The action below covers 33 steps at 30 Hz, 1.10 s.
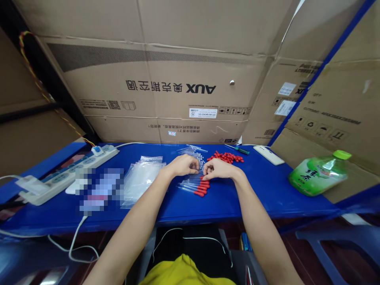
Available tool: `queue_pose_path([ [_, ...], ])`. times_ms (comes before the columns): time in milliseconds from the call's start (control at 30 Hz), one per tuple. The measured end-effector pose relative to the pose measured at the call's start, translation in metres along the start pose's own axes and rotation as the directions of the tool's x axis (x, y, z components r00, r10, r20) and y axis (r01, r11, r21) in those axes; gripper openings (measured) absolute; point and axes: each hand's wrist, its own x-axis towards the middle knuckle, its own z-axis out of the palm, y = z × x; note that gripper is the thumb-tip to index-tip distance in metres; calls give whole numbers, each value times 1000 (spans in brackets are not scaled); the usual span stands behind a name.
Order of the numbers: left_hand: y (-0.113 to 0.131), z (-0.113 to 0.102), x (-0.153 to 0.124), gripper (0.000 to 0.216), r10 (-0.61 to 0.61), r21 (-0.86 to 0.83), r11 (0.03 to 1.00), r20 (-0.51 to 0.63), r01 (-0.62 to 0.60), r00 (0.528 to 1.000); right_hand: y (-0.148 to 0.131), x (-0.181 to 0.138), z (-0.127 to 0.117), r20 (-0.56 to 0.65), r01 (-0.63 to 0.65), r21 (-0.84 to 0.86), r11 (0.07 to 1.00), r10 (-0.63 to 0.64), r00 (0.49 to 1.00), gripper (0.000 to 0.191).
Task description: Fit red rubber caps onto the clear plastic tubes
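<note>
Both forearms reaching in, left grip (184, 165) and right grip (218, 169) pinching one clear tube (201, 171), capped tubes (196, 187) just beneath

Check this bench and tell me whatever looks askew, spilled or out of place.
The green bottle lies on its side at the right end of the blue table, not upright; no liquid shows around it. Red caps lie in a loose pile behind the right hand. The left hand rests on clear tubes. Nothing looks damaged.

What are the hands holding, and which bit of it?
Both the left hand and the right hand pinch a thin clear tube between them, near its ends. The exact grip is too small to tell.
</note>
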Motion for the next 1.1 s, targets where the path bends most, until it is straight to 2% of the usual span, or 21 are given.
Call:
queue_pose_path([
  [133,4,0,0,14,-22,33,999,-5,22,1000,6,1,-5,-111,-7,-62,998,0,994,30],
  [267,8,1,1,13,-37,73,997,1,37,999,11,2,-7,-86,-22,-99,995,13,996,23],
  [533,16,3,1,14,-55,84,995,-48,59,997,13,6,-3,-124,-60,-114,992,45,991,16],
  [667,18,3,0,17,-13,69,998,-19,14,1000,12,7,0,-118,-42,-105,994,29,993,12],
  [767,17,3,0,13,6,89,996,1,-6,1000,13,8,2,-99,-23,-79,997,15,995,10],
  [900,17,4,1,12,2,129,992,-15,0,1000,16,10,2,-105,-12,-134,991,-2,994,11],
  [1100,17,6,1,12,2,151,989,-35,3,999,21,11,0,-131,-64,-183,981,40,991,12],
])
